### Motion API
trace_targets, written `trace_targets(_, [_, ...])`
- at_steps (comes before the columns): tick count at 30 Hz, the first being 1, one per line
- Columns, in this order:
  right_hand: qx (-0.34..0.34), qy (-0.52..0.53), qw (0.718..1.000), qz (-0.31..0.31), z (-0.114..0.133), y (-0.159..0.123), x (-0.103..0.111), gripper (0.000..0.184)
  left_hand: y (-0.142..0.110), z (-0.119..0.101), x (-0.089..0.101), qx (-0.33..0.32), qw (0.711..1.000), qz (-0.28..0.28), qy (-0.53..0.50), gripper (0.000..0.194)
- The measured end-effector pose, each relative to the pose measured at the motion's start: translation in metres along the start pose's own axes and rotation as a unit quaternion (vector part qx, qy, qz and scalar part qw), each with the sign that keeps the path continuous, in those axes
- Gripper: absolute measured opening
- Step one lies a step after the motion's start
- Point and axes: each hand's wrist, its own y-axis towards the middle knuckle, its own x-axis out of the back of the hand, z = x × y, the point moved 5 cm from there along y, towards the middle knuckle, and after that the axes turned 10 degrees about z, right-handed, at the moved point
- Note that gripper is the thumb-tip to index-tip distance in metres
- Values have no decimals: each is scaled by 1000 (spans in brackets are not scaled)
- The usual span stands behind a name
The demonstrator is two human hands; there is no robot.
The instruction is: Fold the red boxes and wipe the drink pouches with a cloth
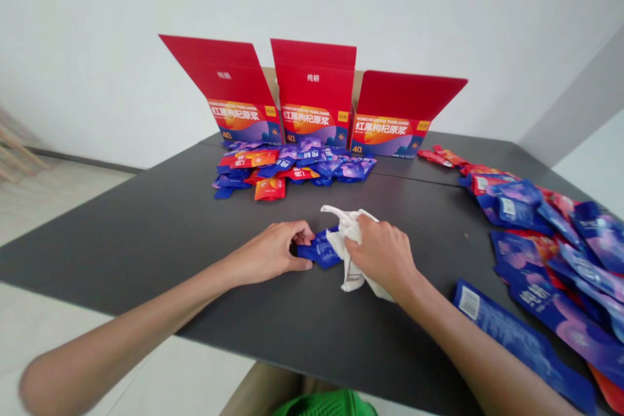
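A blue pouch (323, 249) lies on the dark table between my hands. My left hand (287, 247) has its thumb and fingers closed on the pouch's left end. In my right hand (383, 250) is a bunched white cloth (348, 237), which overlaps the right end of the same pouch. The cloth hides that end, so I cannot see whether the right fingers also touch the pouch.
Three open red boxes, left (244, 118), middle (314, 122) and right (387, 133), stand at the back near the wall. Before them lies a pile of blue and red pouches (292, 166). More pouches (541, 286) spread along the right side of the table (234, 331).
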Motion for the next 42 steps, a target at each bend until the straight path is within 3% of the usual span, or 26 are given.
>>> trace_targets(5, [112,-1,994,0,11,-6,-2,28,3,-7,-2,-20,1000,-10,17,33])
trace_targets(10, [4,-17,1000,-7,-15,-3,3,30,-2,-18,-6,-45,991,-22,124,26])
trace_targets(15, [113,-14,994,-5,-3,-8,-2,28,-8,-26,-23,-137,930,-56,337,23])
trace_targets(17, [87,-13,996,-14,-10,-5,0,28,-8,-25,-28,-166,912,-50,373,26])
trace_targets(20, [-19,-10,999,-45,-39,1,15,32,-8,-30,-22,-181,914,-72,356,26])
trace_targets(22, [-66,25,993,-92,-57,0,31,34,-7,-37,-11,-142,935,-108,306,28])
trace_targets(24, [-53,86,983,-155,-61,-8,46,33,-5,-42,-1,-75,966,-127,212,31])
trace_targets(27, [32,117,973,-198,-38,-23,48,29,-1,-46,-1,-12,992,-106,74,33])
trace_targets(30, [106,67,983,-136,-6,-26,26,25,4,-48,-13,-6,996,-76,45,26])
trace_targets(32, [115,41,989,-83,1,-19,11,24,7,-45,-23,-2,997,-57,52,25])
trace_targets(34, [68,21,996,-57,-6,-9,4,24,9,-43,-29,4,997,-46,68,29])
trace_targets(36, [-10,1,998,-59,-21,-1,5,25,9,-43,-32,8,995,-47,86,33])
trace_targets(38, [-43,-16,997,-68,-28,1,8,26,9,-43,-32,14,993,-53,100,34])
trace_targets(42, [83,-23,995,-48,-8,-4,5,29,10,-40,-33,27,992,-52,114,31])
